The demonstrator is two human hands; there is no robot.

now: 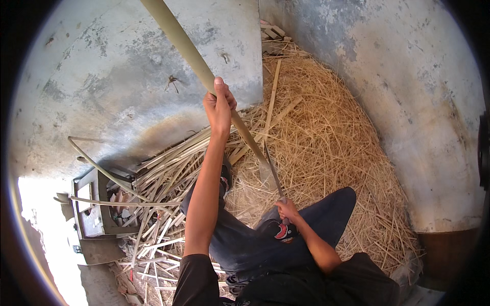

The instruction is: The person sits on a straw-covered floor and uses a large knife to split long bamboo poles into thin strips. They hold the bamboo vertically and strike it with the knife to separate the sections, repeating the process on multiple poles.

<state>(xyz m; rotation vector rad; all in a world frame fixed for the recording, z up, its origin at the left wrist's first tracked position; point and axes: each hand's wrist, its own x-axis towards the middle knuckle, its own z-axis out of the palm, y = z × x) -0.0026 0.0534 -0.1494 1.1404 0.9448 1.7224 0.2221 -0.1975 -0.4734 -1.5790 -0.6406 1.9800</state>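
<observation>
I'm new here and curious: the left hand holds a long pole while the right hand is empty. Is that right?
Not quite: the head view shows the right hand holding a thin-bladed tool. The left hand does hold a long pole.

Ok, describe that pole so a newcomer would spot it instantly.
Start at the pale, blotchy wall on the left. In front of it, a long olive pole slants from the top edge down through the left hand. It is far thicker than the pale strips heaped below.
</observation>
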